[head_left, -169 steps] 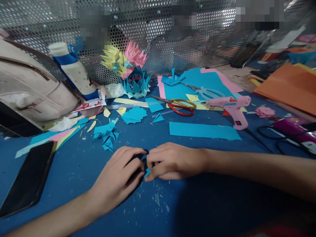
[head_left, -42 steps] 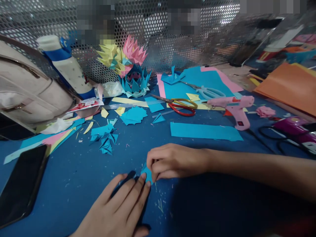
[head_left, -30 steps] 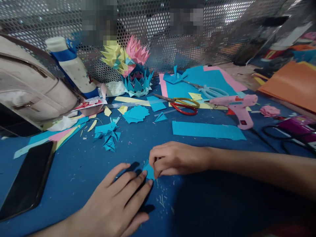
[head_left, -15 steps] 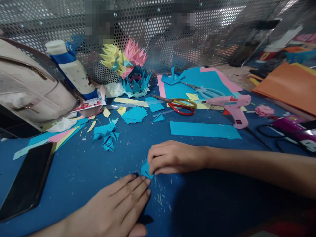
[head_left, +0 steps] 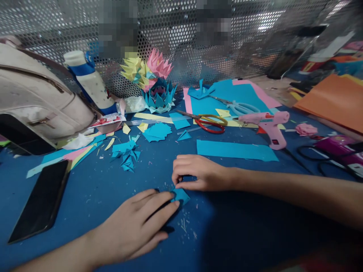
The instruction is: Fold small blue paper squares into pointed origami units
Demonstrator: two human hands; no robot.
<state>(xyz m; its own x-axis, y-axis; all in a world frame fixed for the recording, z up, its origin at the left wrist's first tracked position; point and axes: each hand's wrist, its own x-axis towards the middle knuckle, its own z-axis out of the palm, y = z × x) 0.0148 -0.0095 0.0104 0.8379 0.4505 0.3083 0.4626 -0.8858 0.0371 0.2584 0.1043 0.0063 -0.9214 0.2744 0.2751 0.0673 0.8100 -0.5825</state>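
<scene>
A small piece of folded blue paper (head_left: 181, 195) lies on the dark blue table between my hands. My left hand (head_left: 133, 219) rests palm down with its fingers stretched out, the index and middle fingertips pressing the paper's left side. My right hand (head_left: 202, 173) has curled fingers, and thumb and forefinger pinch at the upper edge of the same paper; the fingertips partly hide the contact. To the left behind it sits a cluster of folded blue paper points (head_left: 126, 154). A long blue paper strip (head_left: 236, 150) lies just beyond my right hand.
Behind are a stack of blue paper pieces (head_left: 157, 132), red-and-yellow-handled scissors (head_left: 211, 122), light-blue scissors (head_left: 244, 107), a pink glue gun (head_left: 272, 126) and paper flowers (head_left: 160, 92). Leftward lie a phone (head_left: 41, 200), a bottle (head_left: 90, 85) and a bag (head_left: 42, 87); orange paper (head_left: 334, 102) is at right.
The blue paper has turned and shifted slightly right. My right hand has moved from its right side to its upper edge, and my left fingers now overlap its left side.
</scene>
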